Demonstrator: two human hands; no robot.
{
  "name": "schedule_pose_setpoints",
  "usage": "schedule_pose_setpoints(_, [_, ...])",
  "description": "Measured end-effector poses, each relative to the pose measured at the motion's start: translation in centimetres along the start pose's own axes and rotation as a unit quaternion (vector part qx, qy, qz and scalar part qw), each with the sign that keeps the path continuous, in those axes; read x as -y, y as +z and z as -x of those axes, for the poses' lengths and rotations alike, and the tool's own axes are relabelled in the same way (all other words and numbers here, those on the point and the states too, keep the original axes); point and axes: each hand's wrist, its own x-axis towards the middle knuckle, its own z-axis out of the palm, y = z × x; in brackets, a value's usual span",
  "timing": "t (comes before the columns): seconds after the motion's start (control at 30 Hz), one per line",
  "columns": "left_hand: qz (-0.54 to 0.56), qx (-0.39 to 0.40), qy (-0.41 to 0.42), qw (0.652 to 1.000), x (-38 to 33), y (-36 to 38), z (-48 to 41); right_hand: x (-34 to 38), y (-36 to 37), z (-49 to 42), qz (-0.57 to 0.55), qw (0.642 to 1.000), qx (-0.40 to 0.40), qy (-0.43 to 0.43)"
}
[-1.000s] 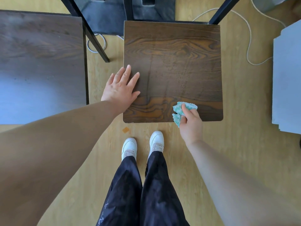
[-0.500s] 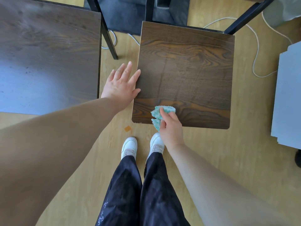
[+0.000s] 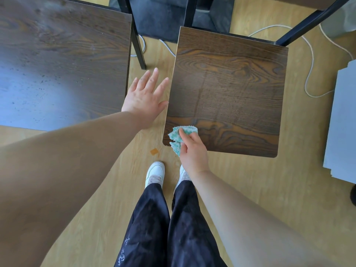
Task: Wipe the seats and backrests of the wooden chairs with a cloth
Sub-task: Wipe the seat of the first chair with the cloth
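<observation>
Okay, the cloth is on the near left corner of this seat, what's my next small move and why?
Probably slide the right hand and cloth away from you up the seat's left edge: the cloth sits at the near left corner, with bare seat ahead.

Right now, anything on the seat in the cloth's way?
Nothing visible. The right hand holds the cloth on the seat's near left corner; the rest is bare. The left hand is off its left edge.

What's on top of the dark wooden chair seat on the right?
A crumpled teal cloth at its near left corner, pinched by the right hand. The wood beneath it is hidden.
</observation>
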Motion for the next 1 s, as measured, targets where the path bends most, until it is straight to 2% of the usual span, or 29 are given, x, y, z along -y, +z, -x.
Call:
schedule_pose_setpoints(0.3, [0.011,0.007,-0.007,1.0,-0.1,0.3,0.6,0.0,0.3,-0.2,0.005,1.0,-0.023,-0.012])
schedule_pose_setpoints(0.47, [0.009,0.003,-0.008,1.0,0.3,0.6,0.6,1.3,1.6,-0.6,-0.02,0.998,-0.026,-0.056])
schedule_pose_setpoints(0.7, [0.002,-0.001,-0.016,1.0,0.7,0.1,0.6,4.1,4.1,-1.4,-0.03,0.994,0.02,-0.103])
schedule_pose_setpoints(0.87, [0.024,0.003,-0.068,0.997,1.4,-0.4,0.8,6.0,5.6,-0.6,-0.076,0.977,0.152,-0.13])
schedule_pose_setpoints(1.0, [0.009,0.008,-0.067,0.998,1.2,-1.3,1.3,6.1,4.4,0.9,-0.122,0.977,0.129,-0.122])
